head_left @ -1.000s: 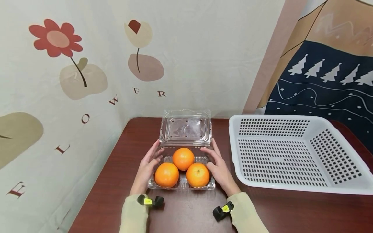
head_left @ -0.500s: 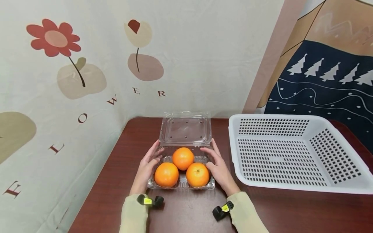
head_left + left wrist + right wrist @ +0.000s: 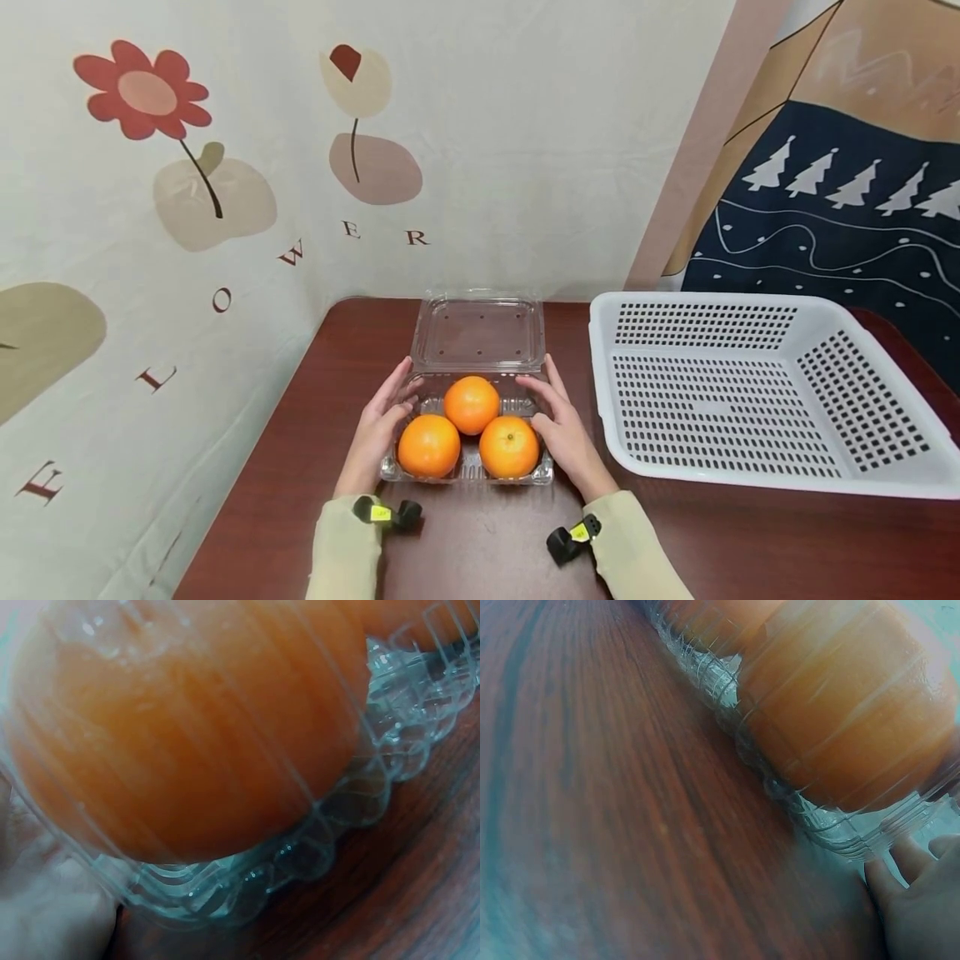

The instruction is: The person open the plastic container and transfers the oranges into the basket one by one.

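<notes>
A clear plastic clamshell fruit box (image 3: pixel 470 473) stands on the table, its lid (image 3: pixel 480 329) folded back. Inside lie three oranges: a back orange (image 3: pixel 472 405), a front left orange (image 3: pixel 428 447) and a front right orange (image 3: pixel 509 447). My left hand (image 3: pixel 372 437) rests along the box's left side, fingers extended and thumb at the rim. On the opposite side my right hand (image 3: pixel 567 437) mirrors it. Its fingertips meet the ribbed end wall in the right wrist view, where one orange (image 3: pixel 847 712) shows large through the plastic. The left wrist view shows another orange (image 3: pixel 187 750) close up.
A large white perforated plastic basket (image 3: pixel 617 467) stands on the right of the dark red wooden table (image 3: pixel 480 550). Behind the table hangs a pale flower-patterned cloth (image 3: pixel 510 150). A navy cloth with white trees (image 3: pixel 817 225) is at the far right.
The folded-back lid has tilted slightly farther back and its glare has faded. Both hands, the oranges and the basket keep their places; the head view shifts a little.
</notes>
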Action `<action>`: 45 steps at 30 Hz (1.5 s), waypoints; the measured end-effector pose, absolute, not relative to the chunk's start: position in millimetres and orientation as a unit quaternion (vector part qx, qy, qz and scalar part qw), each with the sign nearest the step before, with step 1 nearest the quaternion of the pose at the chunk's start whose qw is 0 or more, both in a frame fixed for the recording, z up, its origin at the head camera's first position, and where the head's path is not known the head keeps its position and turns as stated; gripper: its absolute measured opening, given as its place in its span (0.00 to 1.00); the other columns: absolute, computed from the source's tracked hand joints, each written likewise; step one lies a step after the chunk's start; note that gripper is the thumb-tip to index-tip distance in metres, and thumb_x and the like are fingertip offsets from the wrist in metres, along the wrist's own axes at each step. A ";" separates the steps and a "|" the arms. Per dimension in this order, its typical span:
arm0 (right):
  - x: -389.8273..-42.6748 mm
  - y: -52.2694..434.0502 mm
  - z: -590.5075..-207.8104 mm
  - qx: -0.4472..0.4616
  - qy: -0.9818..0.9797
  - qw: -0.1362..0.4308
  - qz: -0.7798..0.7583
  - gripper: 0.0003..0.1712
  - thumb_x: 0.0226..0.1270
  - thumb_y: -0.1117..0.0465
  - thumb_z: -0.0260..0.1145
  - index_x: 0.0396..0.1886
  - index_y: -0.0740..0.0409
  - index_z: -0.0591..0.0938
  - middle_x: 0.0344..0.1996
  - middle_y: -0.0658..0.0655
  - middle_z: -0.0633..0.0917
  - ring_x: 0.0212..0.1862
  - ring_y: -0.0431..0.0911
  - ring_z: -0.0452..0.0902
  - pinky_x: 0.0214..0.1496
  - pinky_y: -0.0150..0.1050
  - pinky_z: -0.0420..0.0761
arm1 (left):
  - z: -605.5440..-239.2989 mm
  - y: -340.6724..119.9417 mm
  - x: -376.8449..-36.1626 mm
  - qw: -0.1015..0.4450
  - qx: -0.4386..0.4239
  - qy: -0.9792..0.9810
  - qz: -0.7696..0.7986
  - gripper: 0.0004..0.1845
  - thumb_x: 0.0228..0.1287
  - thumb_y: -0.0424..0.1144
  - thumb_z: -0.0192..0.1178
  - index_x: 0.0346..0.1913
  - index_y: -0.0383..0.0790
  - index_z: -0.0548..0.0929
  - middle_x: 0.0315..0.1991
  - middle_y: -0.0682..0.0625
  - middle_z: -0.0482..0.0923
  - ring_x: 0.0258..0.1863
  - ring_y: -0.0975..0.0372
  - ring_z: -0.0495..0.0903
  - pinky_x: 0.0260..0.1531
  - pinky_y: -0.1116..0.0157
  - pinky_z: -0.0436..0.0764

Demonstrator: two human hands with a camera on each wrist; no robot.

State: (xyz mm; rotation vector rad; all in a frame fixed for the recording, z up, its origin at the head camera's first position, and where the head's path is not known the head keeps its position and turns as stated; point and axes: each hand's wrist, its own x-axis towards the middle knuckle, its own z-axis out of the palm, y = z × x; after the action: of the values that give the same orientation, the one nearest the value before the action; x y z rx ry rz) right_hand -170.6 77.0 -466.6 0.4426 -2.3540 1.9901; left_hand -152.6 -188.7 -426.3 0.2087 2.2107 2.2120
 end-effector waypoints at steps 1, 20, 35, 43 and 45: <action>-170.8 76.9 -466.2 0.141 -0.756 0.014 0.638 0.30 0.52 0.75 0.49 0.56 0.54 0.73 0.69 0.43 0.44 0.66 0.42 0.51 0.63 0.47 0.58 | -427.5 -189.4 -153.5 0.004 0.067 0.708 0.703 0.30 0.63 0.23 0.40 0.68 0.44 0.55 0.67 0.48 0.53 0.63 0.52 0.58 0.61 0.51 0.54; -161.8 76.7 -448.3 0.138 -0.750 -0.005 0.647 0.30 0.53 0.77 0.48 0.56 0.54 0.73 0.69 0.45 0.43 0.67 0.46 0.48 0.64 0.49 0.57 | -436.5 -194.2 -157.6 0.003 0.078 0.721 0.688 0.31 0.64 0.23 0.39 0.69 0.46 0.53 0.68 0.47 0.52 0.63 0.52 0.58 0.60 0.53 0.58; -171.3 77.5 -467.4 0.144 -0.751 0.014 0.644 0.30 0.52 0.76 0.49 0.56 0.54 0.73 0.70 0.47 0.44 0.66 0.41 0.51 0.63 0.46 0.58 | -437.3 -193.2 -158.2 0.001 0.079 0.716 0.694 0.31 0.63 0.23 0.39 0.69 0.46 0.54 0.68 0.48 0.51 0.63 0.53 0.59 0.60 0.52 0.57; -171.6 77.4 -467.0 0.143 -0.751 0.012 0.645 0.31 0.52 0.76 0.49 0.55 0.50 0.74 0.70 0.48 0.44 0.66 0.41 0.52 0.63 0.44 0.58 | -426.7 -188.7 -153.9 0.004 0.068 0.721 0.689 0.31 0.63 0.23 0.39 0.69 0.44 0.53 0.68 0.46 0.50 0.63 0.51 0.58 0.61 0.51 0.55; -170.7 77.5 -464.5 0.143 -0.751 0.010 0.645 0.31 0.52 0.77 0.49 0.55 0.50 0.74 0.70 0.49 0.44 0.66 0.42 0.52 0.63 0.44 0.58 | -427.5 -189.3 -154.3 0.005 0.069 0.723 0.688 0.31 0.63 0.23 0.39 0.69 0.44 0.52 0.68 0.45 0.50 0.63 0.51 0.57 0.61 0.51 0.55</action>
State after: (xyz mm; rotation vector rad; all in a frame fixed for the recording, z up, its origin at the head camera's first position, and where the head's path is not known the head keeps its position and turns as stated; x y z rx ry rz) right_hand -170.7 77.5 -464.5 0.4460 -2.3437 2.0133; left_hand -154.3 -189.3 -427.5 0.2154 2.2633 2.1540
